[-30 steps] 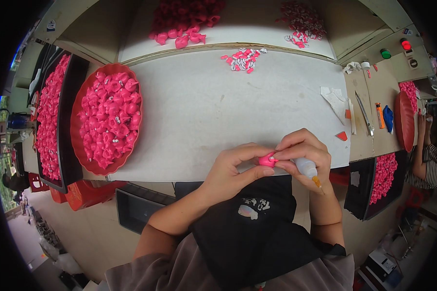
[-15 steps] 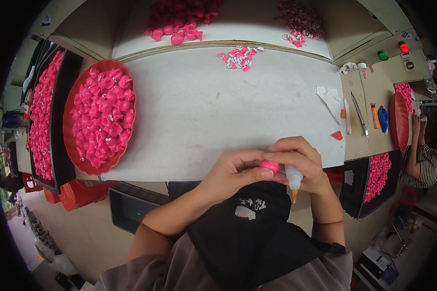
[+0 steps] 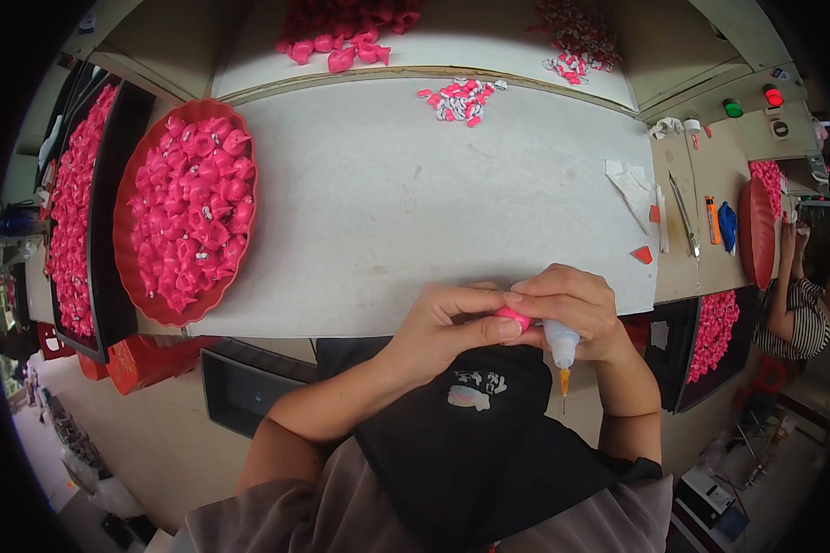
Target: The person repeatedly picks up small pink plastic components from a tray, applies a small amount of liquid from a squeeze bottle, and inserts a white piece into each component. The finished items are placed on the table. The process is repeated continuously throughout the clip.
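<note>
My left hand (image 3: 452,332) pinches a small, rounded, bright pink plastic piece (image 3: 514,319) between thumb and fingers, just over the near edge of the table. Against that piece rest the fingertips of my right hand (image 3: 576,300). My right hand is also closed round a translucent squeeze bottle (image 3: 563,342), whose orange needle tip (image 3: 564,380) points down toward me. Fingers hide much of the pink piece. To the left stands a scalloped red oval basin (image 3: 124,249) heaped with hollow pink plastic parts (image 3: 194,198). Small pink-and-white pieces (image 3: 461,101) lie piled at the table's far side.
More pink parts (image 3: 341,41) fill the shelf behind. Black trays of pink parts flank the table (image 3: 341,203), left (image 3: 83,212) and right (image 3: 713,336). Tweezers (image 3: 684,214), an orange tube (image 3: 711,221) and white paper (image 3: 629,189) lie right. Beyond, another person's striped sleeve (image 3: 798,318) shows.
The squeeze bottle has tilted slightly, its needle swinging a little lower and right. My hands keep their hold on the pink piece. The whole view has shifted slightly.
</note>
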The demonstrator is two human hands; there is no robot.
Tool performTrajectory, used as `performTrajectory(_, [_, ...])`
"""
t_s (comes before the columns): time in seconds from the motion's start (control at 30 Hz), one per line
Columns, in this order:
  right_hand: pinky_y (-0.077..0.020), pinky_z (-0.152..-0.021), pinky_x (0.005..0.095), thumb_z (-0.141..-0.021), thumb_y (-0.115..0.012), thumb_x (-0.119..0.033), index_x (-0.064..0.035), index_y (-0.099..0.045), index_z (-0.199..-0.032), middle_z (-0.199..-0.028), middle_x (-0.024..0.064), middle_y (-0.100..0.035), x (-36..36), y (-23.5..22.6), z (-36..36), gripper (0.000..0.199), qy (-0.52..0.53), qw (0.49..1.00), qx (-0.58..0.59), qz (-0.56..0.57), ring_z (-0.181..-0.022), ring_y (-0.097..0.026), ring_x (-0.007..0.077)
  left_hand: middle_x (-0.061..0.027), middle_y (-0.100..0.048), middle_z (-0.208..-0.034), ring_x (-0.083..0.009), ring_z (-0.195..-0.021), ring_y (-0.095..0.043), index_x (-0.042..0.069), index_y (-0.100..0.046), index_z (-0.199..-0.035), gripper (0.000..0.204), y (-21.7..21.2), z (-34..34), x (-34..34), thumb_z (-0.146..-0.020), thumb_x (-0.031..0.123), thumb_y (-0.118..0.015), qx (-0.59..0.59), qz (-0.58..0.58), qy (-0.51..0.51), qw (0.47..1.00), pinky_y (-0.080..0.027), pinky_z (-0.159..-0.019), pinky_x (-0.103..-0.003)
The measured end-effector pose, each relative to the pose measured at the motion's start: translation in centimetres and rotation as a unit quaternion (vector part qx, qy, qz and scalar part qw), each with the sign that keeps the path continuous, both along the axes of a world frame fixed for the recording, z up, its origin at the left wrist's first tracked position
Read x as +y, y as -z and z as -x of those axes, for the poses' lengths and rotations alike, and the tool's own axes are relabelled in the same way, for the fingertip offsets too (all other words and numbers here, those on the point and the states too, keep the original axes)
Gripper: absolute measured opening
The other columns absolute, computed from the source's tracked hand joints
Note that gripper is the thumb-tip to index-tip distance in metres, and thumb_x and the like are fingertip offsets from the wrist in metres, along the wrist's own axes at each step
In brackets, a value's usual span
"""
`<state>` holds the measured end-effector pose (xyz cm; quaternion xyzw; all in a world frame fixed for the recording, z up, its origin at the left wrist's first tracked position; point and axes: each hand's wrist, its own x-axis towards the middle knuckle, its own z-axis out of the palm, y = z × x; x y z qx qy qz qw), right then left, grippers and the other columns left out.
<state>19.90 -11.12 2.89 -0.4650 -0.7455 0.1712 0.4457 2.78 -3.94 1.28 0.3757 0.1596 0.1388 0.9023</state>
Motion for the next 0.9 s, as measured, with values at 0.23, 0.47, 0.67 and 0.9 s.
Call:
performTrajectory(0.23, [-0.0494,-0.054,0.0276,-0.061,-0.075,-0.01,-0.0007,-0.063,-0.09,-0.084,0.0099,-0.06,0.4,0.0,0.6,0.032,-0.009,1.0,-0.005,0.024,-0.066,-0.06,0.0204,-0.0052,-0.057,-0.086,-0.0106,-0.083,-0.055,-0.004,-0.061,-0.097,0.018,0.5,0.6,0.5,-0.083,0.006,-0.058,0.028,-0.038,0.002,0.999,-0.045,-0.073,-0.022])
performTrajectory(0.47, [-0.0474,-0.06,0.0305,-0.068,-0.07,-0.009,-0.003,-0.057,-0.091,-0.088,0.0084,-0.055,0.2,-0.6,0.0,0.027,-0.034,0.997,0.041,0.048,-0.075,-0.058,0.0241,-0.0106,-0.061,-0.096,-0.0156,-0.087,-0.057,-0.008,-0.06,-0.099,0.024,-0.6,0.3,0.3,-0.079,0.005,-0.06,0.06,-0.021,-0.044,0.997,-0.042,-0.079,-0.025])
performTrajectory(0.67, [-0.0453,-0.058,0.0317,-0.071,-0.068,-0.013,-0.0039,-0.056,-0.088,-0.085,0.0057,-0.052,-0.1,-0.6,-0.1,0.023,-0.038,0.998,0.053,0.005,-0.072,-0.056,0.0238,-0.0095,-0.062,-0.089,-0.0151,-0.082,-0.057,-0.009,-0.059,-0.1,0.034,1.0,-0.3,0.0,-0.079,0.018,-0.062,0.015,-0.063,-0.076,0.995,-0.041,-0.076,-0.025])
performTrajectory(0.9, [-0.0457,-0.058,0.0332,-0.067,-0.069,-0.01,-0.0031,-0.054,-0.081,-0.082,0.0066,-0.052,0.0,-1.0,0.9,0.021,-0.031,0.997,0.065,0.011,-0.071,-0.056,0.0255,-0.0092,-0.061,-0.09,-0.0151,-0.084,-0.056,-0.009,-0.06,-0.098,0.029,1.2,0.9,-0.3,-0.077,0.011,-0.062,0.035,-0.058,-0.095,0.993,-0.041,-0.079,-0.027])
